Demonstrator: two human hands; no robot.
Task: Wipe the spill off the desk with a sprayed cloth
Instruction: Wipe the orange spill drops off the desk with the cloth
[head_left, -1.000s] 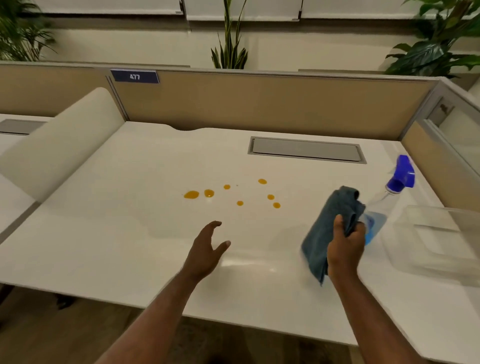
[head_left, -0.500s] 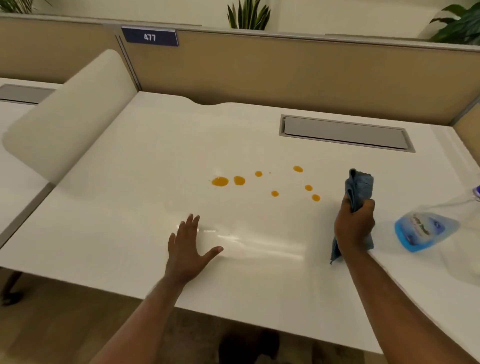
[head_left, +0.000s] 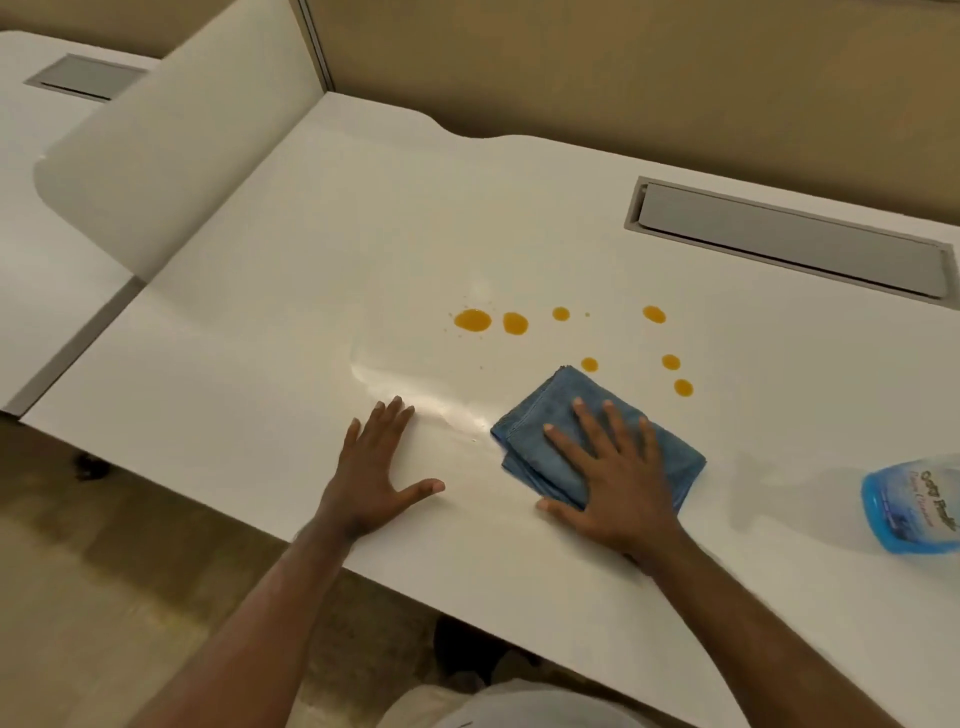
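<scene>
Several orange drops of the spill dot the white desk near its middle. A folded blue cloth lies flat on the desk just in front of the drops, one corner almost touching a drop. My right hand presses flat on the cloth with fingers spread. My left hand rests palm down on the bare desk to the cloth's left, fingers apart, holding nothing. The spray bottle lies at the right edge, only its blue base visible.
A grey cable hatch is set into the desk at the back right. A tan partition wall runs along the back. A rounded white divider stands on the left, with another desk beyond it. The desk's front edge is near my arms.
My right hand has brought the bunched cloth down and leftward, and now presses it flat on the desk. My left hand has settled palm down. The view has tilted down and closer.
</scene>
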